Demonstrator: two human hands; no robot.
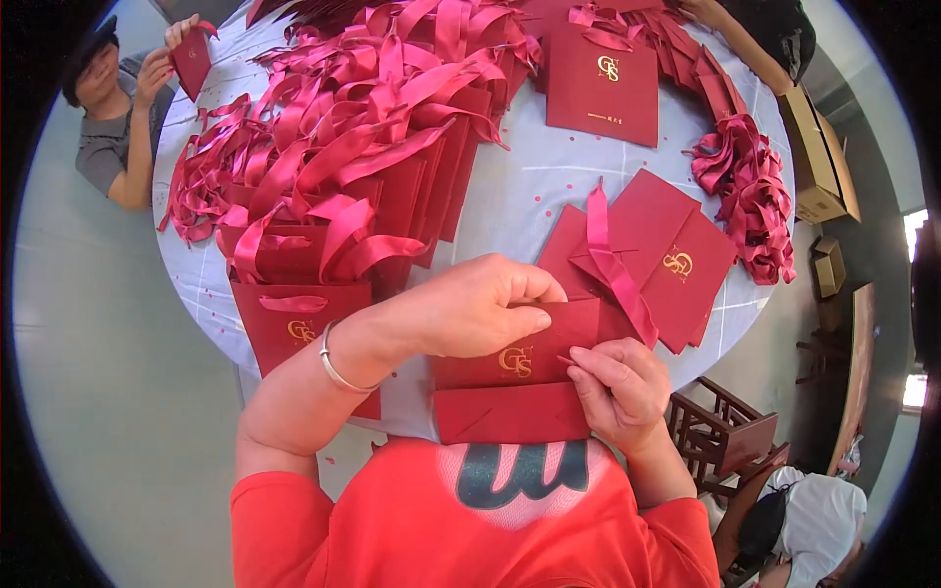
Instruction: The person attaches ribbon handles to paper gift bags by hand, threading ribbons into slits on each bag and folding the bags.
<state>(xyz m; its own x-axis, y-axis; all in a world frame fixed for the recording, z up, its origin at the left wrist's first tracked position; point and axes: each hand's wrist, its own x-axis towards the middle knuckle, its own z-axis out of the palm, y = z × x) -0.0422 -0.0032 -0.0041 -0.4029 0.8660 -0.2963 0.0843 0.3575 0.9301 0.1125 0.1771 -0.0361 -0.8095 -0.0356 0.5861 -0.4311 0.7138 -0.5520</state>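
Note:
A dark red paper gift bag (pixel 470 370) with a gold emblem lies flat in front of me, its bottom panel (pixel 510 412) folded toward my body. Over its upper part arches my left hand (pixel 480 306), a silver bangle at the wrist. Its thumb and forefinger are curved and apart, with nothing visible between them; the other fingers are hidden. At the bag's right side, my right hand (pixel 622 387) pinches a short red ribbon end (pixel 566 360). Close to the right hand, more flat red bags (pixel 691 269) overlap, with a pink ribbon (pixel 613 260) lying across them.
Rows of bags with pink ribbon handles (pixel 392 127) fill the table's left and far side. A heap of loose ribbons (pixel 750 201) lies at right. Across the table, a person (pixel 127 127) holds a small bag (pixel 191 61); another arm (pixel 745 44) reaches in at far right.

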